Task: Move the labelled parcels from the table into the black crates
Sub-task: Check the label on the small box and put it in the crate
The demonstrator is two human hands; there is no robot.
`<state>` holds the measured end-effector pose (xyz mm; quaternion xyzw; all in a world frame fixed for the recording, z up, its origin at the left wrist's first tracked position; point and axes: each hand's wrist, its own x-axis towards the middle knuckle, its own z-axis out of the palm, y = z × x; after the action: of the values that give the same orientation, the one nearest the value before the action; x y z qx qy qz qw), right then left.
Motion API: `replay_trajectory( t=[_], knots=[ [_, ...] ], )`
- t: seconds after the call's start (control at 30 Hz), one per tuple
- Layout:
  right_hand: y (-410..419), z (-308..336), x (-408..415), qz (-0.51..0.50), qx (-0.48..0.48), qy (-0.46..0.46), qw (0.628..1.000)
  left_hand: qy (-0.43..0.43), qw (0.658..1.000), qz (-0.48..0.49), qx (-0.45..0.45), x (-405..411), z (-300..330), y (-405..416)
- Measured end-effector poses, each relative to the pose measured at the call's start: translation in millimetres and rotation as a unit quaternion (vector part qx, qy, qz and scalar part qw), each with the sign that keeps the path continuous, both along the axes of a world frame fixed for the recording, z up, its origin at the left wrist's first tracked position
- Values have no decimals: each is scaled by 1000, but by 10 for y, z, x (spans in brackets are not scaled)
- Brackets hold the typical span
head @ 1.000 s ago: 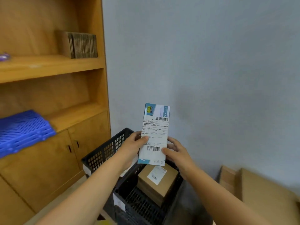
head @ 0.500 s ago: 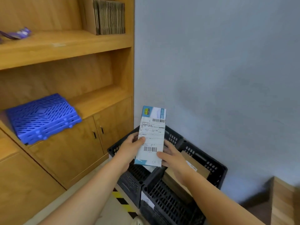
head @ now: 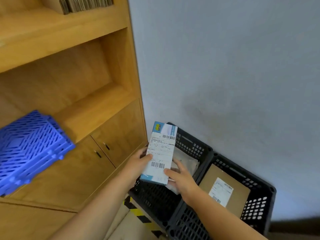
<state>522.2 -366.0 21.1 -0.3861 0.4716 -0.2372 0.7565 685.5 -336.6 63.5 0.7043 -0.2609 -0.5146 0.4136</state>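
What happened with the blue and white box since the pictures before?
Both hands lowered the blue and white box toward the left black crate, and the view tipped downward, so both crates show fully. The left hand and right hand kept the same grip on its sides. The brown parcel stayed in the right black crate.

A plain grey-blue wall [head: 225, 66] meets a tall wooden shelf unit [head: 72, 80] with cupboard doors [head: 110, 135] below. Yellow-and-black hazard tape [head: 136, 212] crosses the pale floor [head: 124, 227].
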Motion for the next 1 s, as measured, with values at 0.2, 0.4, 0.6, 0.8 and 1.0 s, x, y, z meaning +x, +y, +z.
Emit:
replay_trajectory(
  t=[0.2, 0.4, 0.6, 0.8, 1.0],
  knots=[
    [-394, -263, 119, -53, 42, 33, 997, 21, 998, -58, 30, 192, -334, -489],
    [-598, -729, 223, -122, 91, 88, 984, -5, 988, -123, 91, 381, -940, -968],
    [-765, -1358, 472, -186, 159, 130, 961, -53, 959, -247, 128, 638, -1636, -1325],
    [-1063, -2089, 849, -228, 196, 136, 944, -126, 929, -328, 119, 882, -2332, -1601],
    [-1498, -2945, 1117, -241, 200, 128, 941, -264, 867, -408, 106, 790, -3016, -1833]
  ],
)
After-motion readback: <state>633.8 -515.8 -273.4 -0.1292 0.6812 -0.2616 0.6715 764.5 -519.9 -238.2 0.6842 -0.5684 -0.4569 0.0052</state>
